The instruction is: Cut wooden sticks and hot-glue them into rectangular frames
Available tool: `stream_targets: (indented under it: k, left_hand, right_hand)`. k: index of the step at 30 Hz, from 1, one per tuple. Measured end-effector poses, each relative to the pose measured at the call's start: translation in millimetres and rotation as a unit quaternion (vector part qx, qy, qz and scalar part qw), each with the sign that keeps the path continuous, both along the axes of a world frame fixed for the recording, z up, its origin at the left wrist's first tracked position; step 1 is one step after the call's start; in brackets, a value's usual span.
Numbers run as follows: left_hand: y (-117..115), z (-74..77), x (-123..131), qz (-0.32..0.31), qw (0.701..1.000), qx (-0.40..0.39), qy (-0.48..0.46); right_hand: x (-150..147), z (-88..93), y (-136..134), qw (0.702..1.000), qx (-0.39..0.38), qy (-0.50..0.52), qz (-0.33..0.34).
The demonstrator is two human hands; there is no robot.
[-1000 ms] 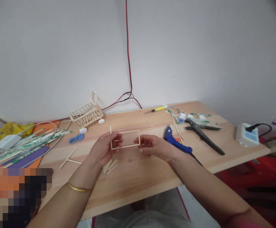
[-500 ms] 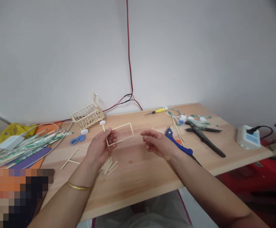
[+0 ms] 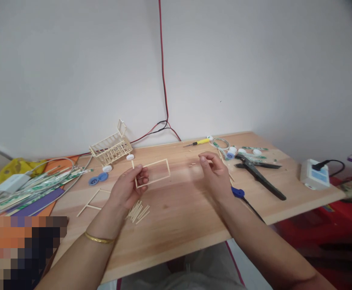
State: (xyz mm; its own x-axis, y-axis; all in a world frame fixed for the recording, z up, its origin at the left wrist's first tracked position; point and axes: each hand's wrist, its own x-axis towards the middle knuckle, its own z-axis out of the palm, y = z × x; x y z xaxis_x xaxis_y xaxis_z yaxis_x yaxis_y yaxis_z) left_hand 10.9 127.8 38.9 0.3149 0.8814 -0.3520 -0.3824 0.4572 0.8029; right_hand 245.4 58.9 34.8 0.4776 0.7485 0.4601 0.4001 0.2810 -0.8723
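Hands apart: left hand (image 3: 127, 189) pinches stick frame (image 3: 154, 181); right hand (image 3: 215, 175), grip unclear, right of it.

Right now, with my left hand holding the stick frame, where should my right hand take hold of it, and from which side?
Pinch the free short side of the stick frame, coming from the right. The left hand holds the opposite short end, so that side is open to the right hand. The sticks are thin, so a light fingertip grip probably suits.
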Motion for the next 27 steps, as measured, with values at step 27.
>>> stream_targets:
  k: [27]
  left_hand:
    - [-28.0,4.3,12.1,-0.233,0.961,0.074,0.126]
  right_hand:
    - [-10.1,-9.7,-2.6,0.761,-0.290,0.351,0.463]
